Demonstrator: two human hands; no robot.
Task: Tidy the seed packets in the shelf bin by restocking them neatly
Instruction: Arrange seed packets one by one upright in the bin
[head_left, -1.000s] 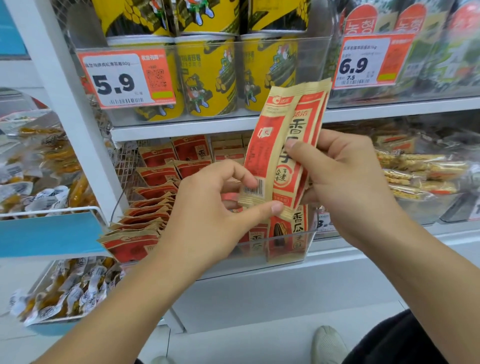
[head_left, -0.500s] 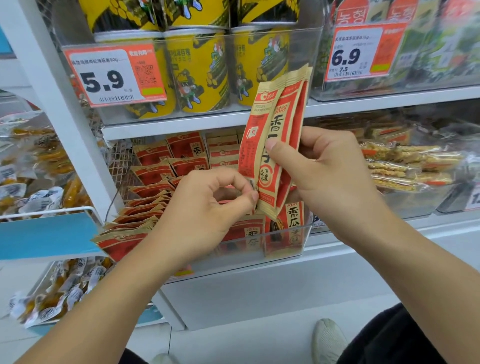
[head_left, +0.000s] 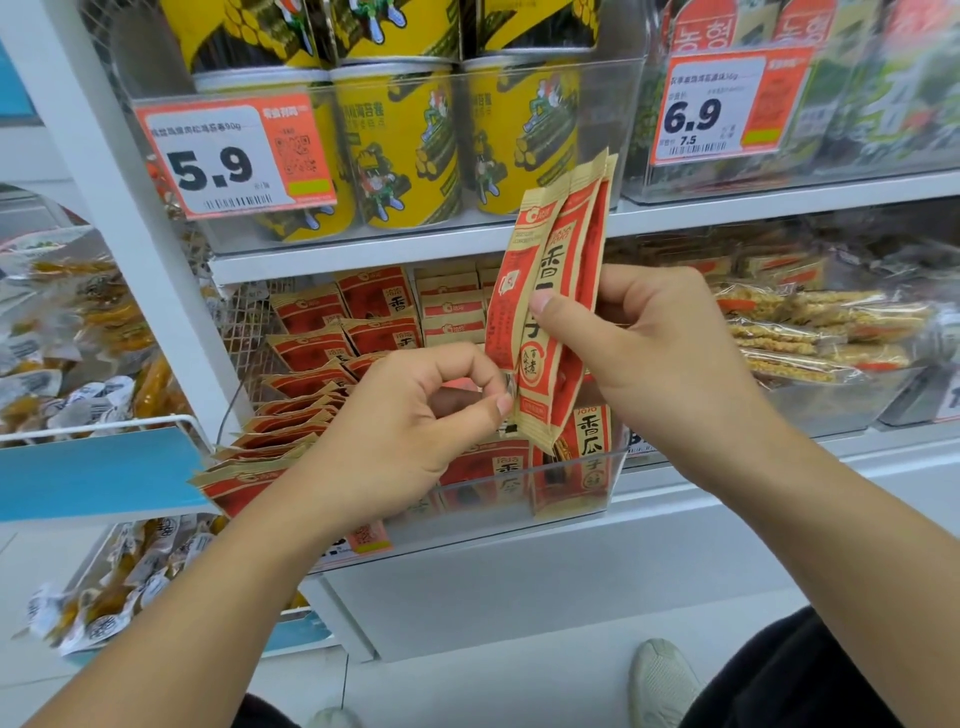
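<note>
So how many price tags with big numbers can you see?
2. The 5.9 tag hangs on the upper shelf's left bin, in front of the yellow cans. The 6.9 tag hangs on the bin to the right. Others lower down may be hidden or cut off.

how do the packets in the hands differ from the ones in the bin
The held packets stand nearly upright, clear above the bin; the binned packets lie tilted and overlapped in rows. The held packets are gripped by the right hand and pinched at a lower corner by the left hand; the binned packets go untouched. Both share red and tan wrapping.
</note>
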